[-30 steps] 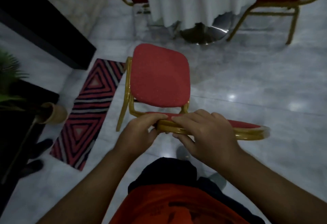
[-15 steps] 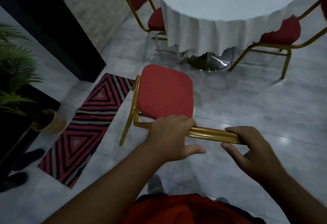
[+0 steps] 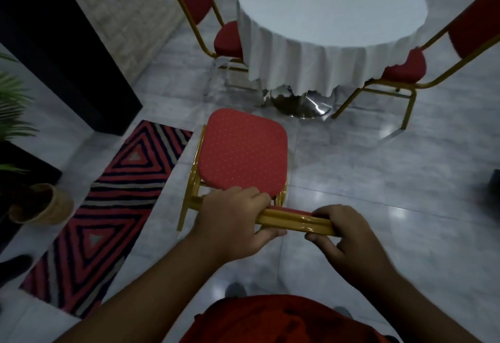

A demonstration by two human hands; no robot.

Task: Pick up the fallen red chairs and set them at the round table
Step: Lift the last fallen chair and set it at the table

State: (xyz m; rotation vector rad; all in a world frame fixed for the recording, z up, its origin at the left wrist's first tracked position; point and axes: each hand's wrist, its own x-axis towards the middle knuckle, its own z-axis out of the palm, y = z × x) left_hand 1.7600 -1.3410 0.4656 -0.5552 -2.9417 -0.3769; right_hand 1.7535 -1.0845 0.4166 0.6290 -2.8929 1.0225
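**Both hands now spread along the chair's top rail, chair upright and facing the table**

Since a second ago the two hands have slid apart: they were bunched together on the gold backrest rail, and now the left hand (image 3: 232, 218) wraps the rail's left part while the right hand (image 3: 343, 231) clamps its right end, fingers curled under and thumb on top. The view has also lifted, so the whole table top shows where only its skirt did before.

Nearest, the gripped red chair (image 3: 243, 153) stands upright on the marble floor (image 3: 378, 180), its seat pointing away from the person and its backrest seen edge-on between the hands. Just left of it lies a striped rug (image 3: 108, 193), with a potted plant (image 3: 40, 202) beyond the rug's edge.

Farther on, the round table (image 3: 332, 9) stands under its white cloth, with one red chair on its left (image 3: 227, 39) and another on its right (image 3: 405, 66) already in place. The near side looks free, so I judge that the held chair only needs pushing forward into that gap.
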